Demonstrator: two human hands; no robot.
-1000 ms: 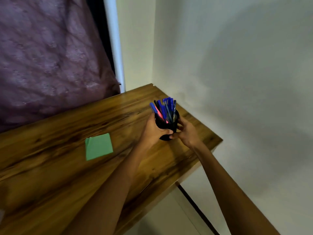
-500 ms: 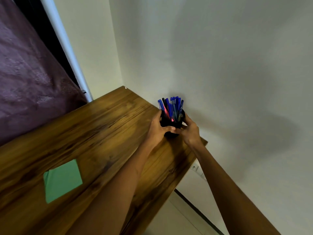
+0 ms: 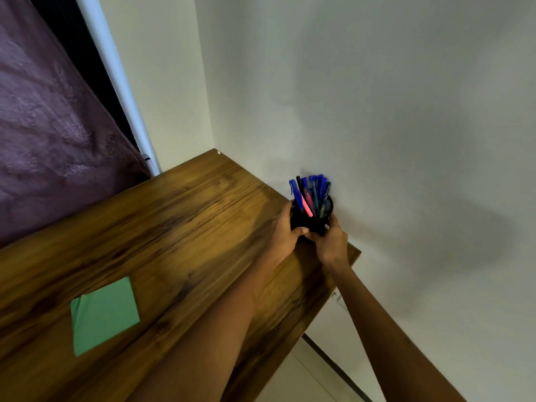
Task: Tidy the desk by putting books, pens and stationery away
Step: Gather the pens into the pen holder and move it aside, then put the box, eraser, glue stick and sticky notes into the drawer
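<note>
My left hand and right hand both grip the black pen holder, fingers curled around it. It has moved to the surface's far edge, beside the wall. The green paper waits.

No text, label, brand, number or sign can be read anywhere in the view. The green paper sheet at about 8 o'clock on the tabletop is seen blank. The pens in the black holder at about 2 o'clock are too small and blurred for any print to be made out.
</note>
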